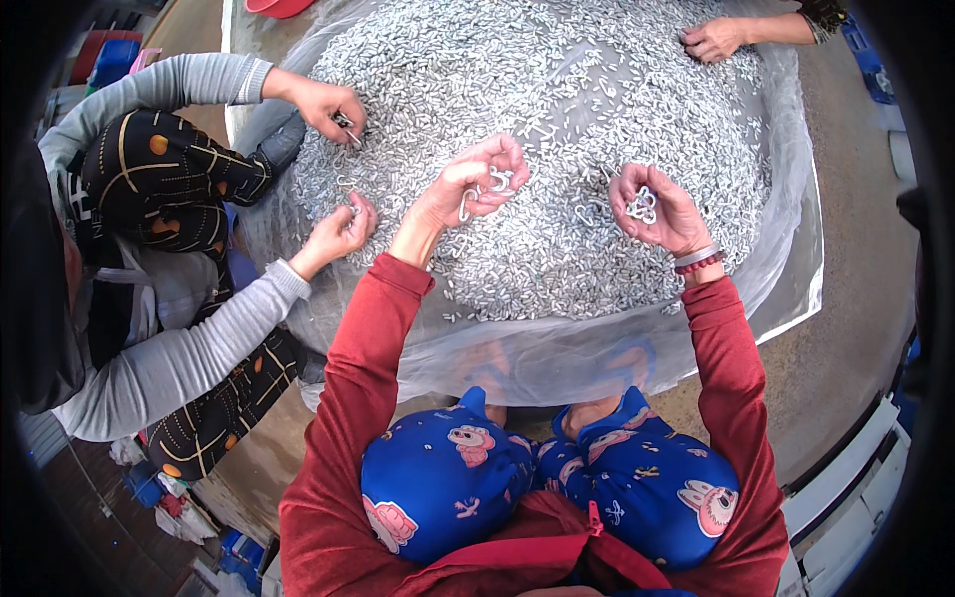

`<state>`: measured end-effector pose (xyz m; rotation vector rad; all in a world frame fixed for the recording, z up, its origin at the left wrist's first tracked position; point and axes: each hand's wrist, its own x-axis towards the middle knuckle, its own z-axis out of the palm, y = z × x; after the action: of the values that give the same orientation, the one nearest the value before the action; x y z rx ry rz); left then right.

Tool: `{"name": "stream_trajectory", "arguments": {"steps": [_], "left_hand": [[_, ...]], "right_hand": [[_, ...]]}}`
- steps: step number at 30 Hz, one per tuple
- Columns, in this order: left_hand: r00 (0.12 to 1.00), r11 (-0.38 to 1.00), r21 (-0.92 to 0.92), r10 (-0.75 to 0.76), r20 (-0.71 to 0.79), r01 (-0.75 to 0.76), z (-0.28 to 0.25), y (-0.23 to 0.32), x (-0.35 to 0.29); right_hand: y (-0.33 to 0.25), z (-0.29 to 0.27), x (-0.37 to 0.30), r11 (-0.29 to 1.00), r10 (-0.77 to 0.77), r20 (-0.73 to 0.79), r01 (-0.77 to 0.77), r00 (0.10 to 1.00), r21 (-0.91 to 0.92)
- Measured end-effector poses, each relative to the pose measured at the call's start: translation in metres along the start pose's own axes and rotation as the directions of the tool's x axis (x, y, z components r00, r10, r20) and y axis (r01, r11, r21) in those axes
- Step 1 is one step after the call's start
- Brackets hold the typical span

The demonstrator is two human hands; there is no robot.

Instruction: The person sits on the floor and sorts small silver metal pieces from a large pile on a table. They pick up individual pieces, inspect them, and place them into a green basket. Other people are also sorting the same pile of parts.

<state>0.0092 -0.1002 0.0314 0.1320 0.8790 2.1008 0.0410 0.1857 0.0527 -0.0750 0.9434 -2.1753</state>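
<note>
A wide heap of small silvery metal pieces [557, 264] lies spread before me on a translucent plastic sheet [517, 363]. Over its near middle, my left hand [453, 189] is closed with its palm turned up, holding several curved metal hooks [499, 180]. One of them hangs low between the fingers and thumb. To the right, my right hand [676, 214] curls around another small bunch of hooks [642, 206], which shows in the palm. Both hands are apart from each other, raised a little above the heap.
At the left, a co-worker in grey sleeves [189, 348] has one hand [323, 104] over the heap and the other hand [343, 234] at its edge, near my left forearm. Another person's hand [711, 40] touches the far right. A red basin [279, 6] stands at the far left.
</note>
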Motion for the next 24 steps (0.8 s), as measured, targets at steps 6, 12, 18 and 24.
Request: {"name": "stream_trajectory", "arguments": {"steps": [6, 12, 18, 24], "left_hand": [[0.944, 0.867, 0.452, -0.058, -0.324, 0.209, -0.005, -0.011, 0.027], [0.94, -0.172, 0.952, 0.276, -0.199, 0.252, -0.024, -0.055, 0.046], [0.898, 0.069, 0.954, 0.325, -0.297, 0.29, -0.009, -0.018, 0.035], [0.971, 0.007, 0.999, 0.236, -0.045, 0.045, 0.063, 0.028, 0.016]], "right_hand": [[0.036, -0.02, 0.011, 0.315, -0.089, -0.329, -0.287, 0.94, -0.905], [0.074, -0.032, 0.013, 0.058, -0.235, -0.362, -0.359, 0.902, -0.932], [0.029, -0.02, 0.004, 0.978, 0.079, -0.257, -0.125, 0.963, -0.167], [0.033, -0.006, 0.005, 0.991, 0.126, -0.141, -0.12, 0.982, 0.051]]}}
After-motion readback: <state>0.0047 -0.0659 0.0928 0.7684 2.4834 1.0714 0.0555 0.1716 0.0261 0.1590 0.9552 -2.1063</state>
